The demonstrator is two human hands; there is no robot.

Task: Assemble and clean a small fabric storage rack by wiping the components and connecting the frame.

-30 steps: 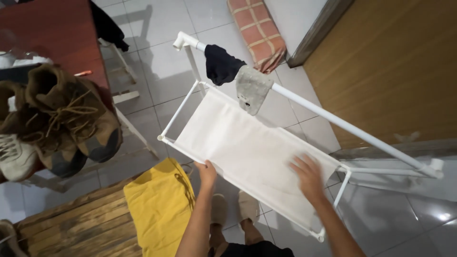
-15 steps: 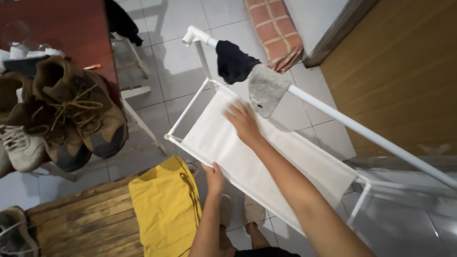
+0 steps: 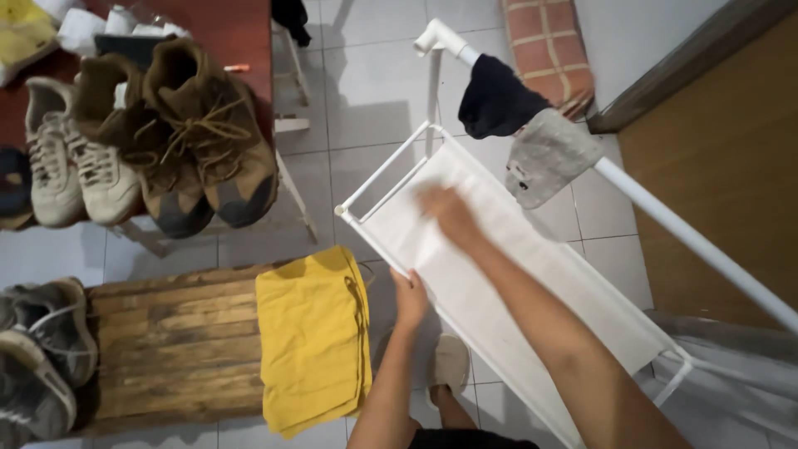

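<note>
A white rack [image 3: 382,187] with a white fabric shelf [image 3: 540,283] stands in front of me on the tiled floor. My left hand [image 3: 409,298] grips the near rail of the shelf. My right hand [image 3: 447,212] lies flat and blurred on the fabric near its left end, fingers apart, holding nothing. A black cloth [image 3: 495,104] and a grey cloth [image 3: 544,158] hang over the rack's upper white bar [image 3: 690,237].
A folded yellow cloth [image 3: 314,337] lies on a wooden bench [image 3: 174,349]. Brown boots [image 3: 208,137] and pale sneakers [image 3: 71,170] sit on a shelf at left. Grey shoes [image 3: 37,349] lie lower left. A brick-patterned cushion [image 3: 549,46] and a wooden door [image 3: 723,158] are at right.
My right hand has swept along the fabric shelf from its right end toward the left end. My left hand has stayed on the near rail.
</note>
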